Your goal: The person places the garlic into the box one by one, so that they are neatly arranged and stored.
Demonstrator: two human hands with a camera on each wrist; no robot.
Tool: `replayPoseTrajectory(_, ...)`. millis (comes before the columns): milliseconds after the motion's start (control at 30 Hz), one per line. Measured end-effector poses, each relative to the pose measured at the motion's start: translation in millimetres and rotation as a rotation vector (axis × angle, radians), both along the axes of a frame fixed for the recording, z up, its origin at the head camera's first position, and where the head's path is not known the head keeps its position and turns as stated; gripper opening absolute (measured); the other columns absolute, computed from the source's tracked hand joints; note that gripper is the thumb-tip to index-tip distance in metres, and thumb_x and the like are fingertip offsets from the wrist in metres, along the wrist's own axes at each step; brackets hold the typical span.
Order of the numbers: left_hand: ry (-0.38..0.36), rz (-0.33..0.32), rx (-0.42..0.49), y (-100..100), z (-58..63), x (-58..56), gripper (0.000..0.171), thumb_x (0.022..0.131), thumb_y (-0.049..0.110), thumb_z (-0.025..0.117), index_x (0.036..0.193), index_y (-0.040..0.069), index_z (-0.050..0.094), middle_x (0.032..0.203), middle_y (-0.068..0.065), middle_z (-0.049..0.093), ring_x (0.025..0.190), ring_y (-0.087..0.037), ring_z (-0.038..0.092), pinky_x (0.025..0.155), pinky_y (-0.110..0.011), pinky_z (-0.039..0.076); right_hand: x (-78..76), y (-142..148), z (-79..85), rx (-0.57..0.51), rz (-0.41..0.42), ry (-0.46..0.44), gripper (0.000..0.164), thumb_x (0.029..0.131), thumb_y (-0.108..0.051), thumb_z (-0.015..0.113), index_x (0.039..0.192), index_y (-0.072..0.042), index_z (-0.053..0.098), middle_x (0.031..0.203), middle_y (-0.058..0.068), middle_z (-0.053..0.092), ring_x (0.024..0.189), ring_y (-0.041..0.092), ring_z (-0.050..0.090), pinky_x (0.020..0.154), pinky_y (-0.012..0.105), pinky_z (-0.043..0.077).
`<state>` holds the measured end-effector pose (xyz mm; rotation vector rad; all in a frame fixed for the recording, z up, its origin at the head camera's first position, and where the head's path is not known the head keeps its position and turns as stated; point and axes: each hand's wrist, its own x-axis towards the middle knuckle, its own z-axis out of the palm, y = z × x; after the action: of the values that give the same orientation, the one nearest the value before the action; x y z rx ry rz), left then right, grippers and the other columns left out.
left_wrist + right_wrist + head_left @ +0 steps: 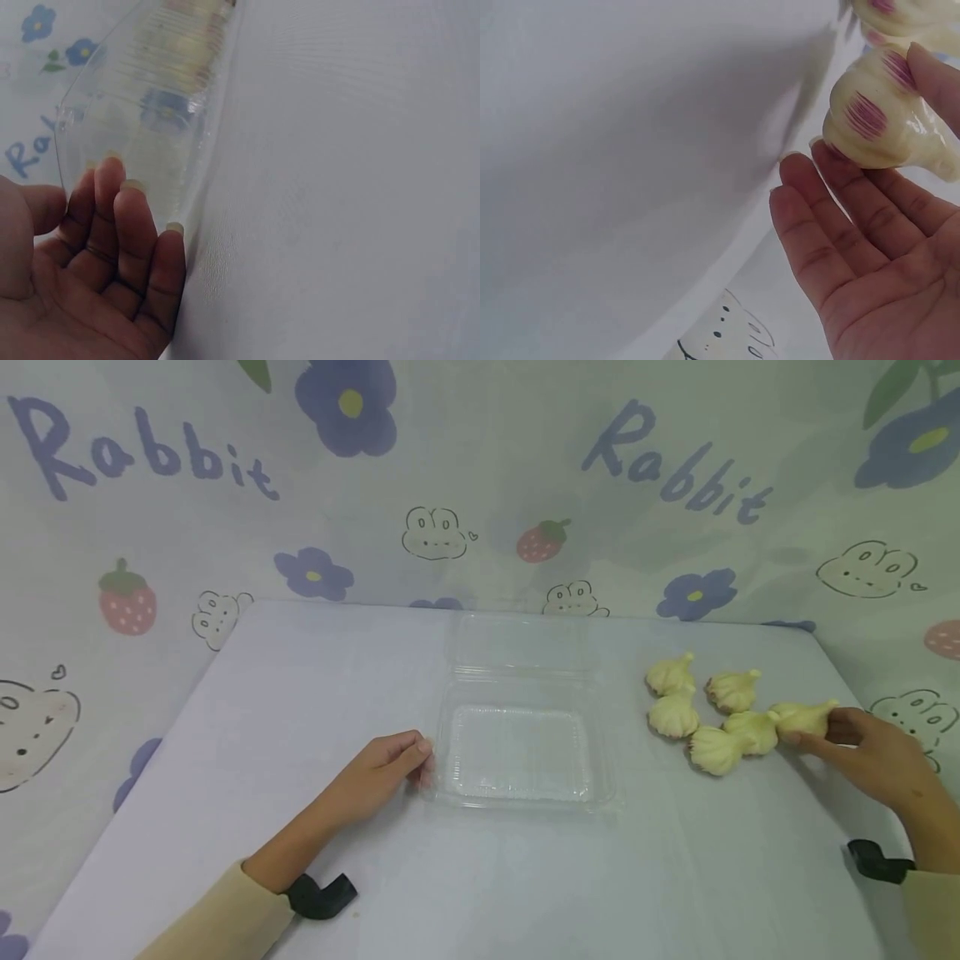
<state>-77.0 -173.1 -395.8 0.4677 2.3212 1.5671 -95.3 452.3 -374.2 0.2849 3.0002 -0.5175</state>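
Note:
A clear plastic clamshell container [517, 802] lies with its lid [517, 639] folded back on the white table. At its left rim, my left hand [386, 772] pinches the edge between thumb and fingers; the left wrist view shows the fingertips [133, 187] against the clear side wall. Over on the right, my right hand [873, 756] grips a pale garlic bulb [802, 718] with purple streaks. Its thumb and fingers sit on opposite sides of this bulb [877, 112] in the right wrist view. Several other garlic bulbs [673, 716] cluster just left of it.
The white tabletop [300, 693] runs back to a hanging cloth [480, 468] printed with rabbits, flowers and strawberries. That cloth also flanks the table at both sides. Black straps [322, 896] show at both wrists, by beige sleeves.

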Motion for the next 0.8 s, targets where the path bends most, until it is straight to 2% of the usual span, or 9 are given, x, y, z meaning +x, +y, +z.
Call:
replayPoseTrajectory(233, 0.003, -0.002, 0.002, -1, -1.1, -0.5, 0.032, 0.114, 0.022, 0.047, 0.094, 0.005, 0.065, 0.085, -0.005, 0.065, 0.085, -0.022, 0.062, 0.079, -0.031, 0.054, 2.3, -3, 13.1, 0.033, 0.021, 0.078, 0.08, 0.102, -0.047, 0.067, 0.135, 0.021, 0.042, 0.128, 0.048, 0.051, 0.111, 0.063, 0.049, 0.079, 0.071, 0.045)
replayPoseTrajectory(367, 0.002, -0.002, 0.0, -1, -0.7, -0.5, 0.032, 0.114, 0.022, 0.047, 0.094, 0.005, 0.065, 0.085, -0.005, 0.065, 0.085, -0.022, 0.062, 0.079, -0.031, 0.054, 3.6, -9, 24.4, 0.031, 0.021, 0.1, 0.08, 0.101, -0.045, 0.068, 0.136, 0.021, 0.04, 0.129, 0.048, 0.05, 0.113, 0.064, 0.048, 0.079, 0.072, 0.045)
replayPoseTrajectory(600, -0.011, -0.002, 0.008, 0, 1.6, 0.3, 0.032, 0.114, 0.021, 0.048, 0.094, 0.005, 0.065, 0.085, -0.006, 0.065, 0.086, -0.023, 0.062, 0.079, -0.031, 0.054, 1.9, -23, 42.6, 0.0, 0.021, 0.128, 0.082, 0.101, -0.042, 0.069, 0.139, 0.023, 0.037, 0.131, 0.051, 0.045, 0.116, 0.067, 0.045, 0.086, 0.08, 0.04)
replayPoseTrajectory(800, -0.009, -0.004, 0.004, -1, 1.0, -0.1, 0.031, 0.114, 0.021, 0.047, 0.094, 0.005, 0.065, 0.086, -0.006, 0.065, 0.085, -0.023, 0.062, 0.079, -0.032, 0.054, 0.1, -34, 55.6, -0.027, 0.042, 0.14, 0.085, 0.101, -0.043, 0.07, 0.143, 0.021, 0.036, 0.133, 0.05, 0.046, 0.119, 0.068, 0.046, 0.087, 0.079, 0.04)
